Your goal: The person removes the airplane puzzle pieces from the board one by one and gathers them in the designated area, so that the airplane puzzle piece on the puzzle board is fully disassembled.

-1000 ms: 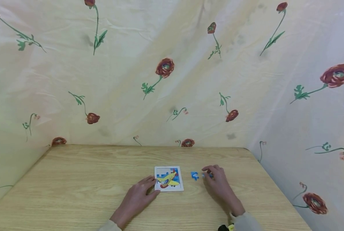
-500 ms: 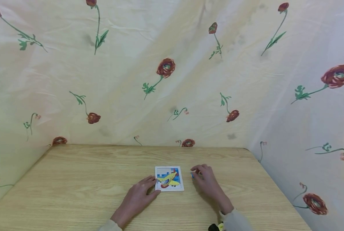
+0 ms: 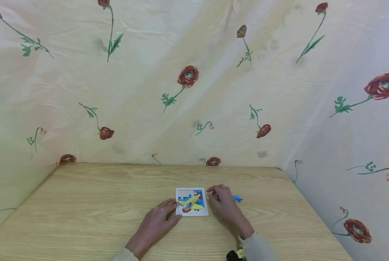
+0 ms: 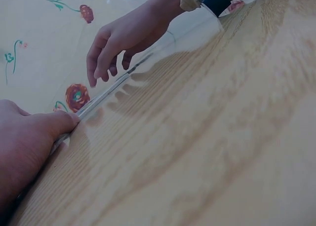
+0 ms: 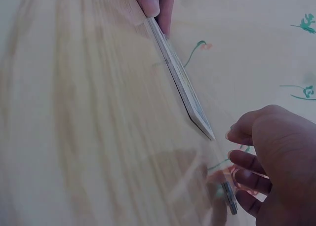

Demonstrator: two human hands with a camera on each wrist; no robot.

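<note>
A square jigsaw puzzle [image 3: 205,211] with a white border and a yellow airplane picture lies on the table; its upper left part shows pale backing. My left hand [image 3: 158,221] holds the puzzle at its lower left corner, thumb on the near edge and fingers along the left side. Just right of the puzzle hovers my right hand [image 3: 225,206], fingers loosely bent and nothing visible between them. Blue puzzle pieces [image 3: 237,198] lie to the right of that hand, and a bit of blue shows beneath it. The right wrist view has a piece [image 5: 229,199] close by the fingertips.
The wooden table [image 3: 109,195] reaches back to a flower-printed cloth [image 3: 132,90] that also hangs along both sides. A black object with a yellow patch [image 3: 235,255] is at the right wrist.
My right hand has moved left, from over the right-hand pieces to beside the puzzle, uncovering blue pieces on its right. My left hand has stayed at the puzzle's corner.
</note>
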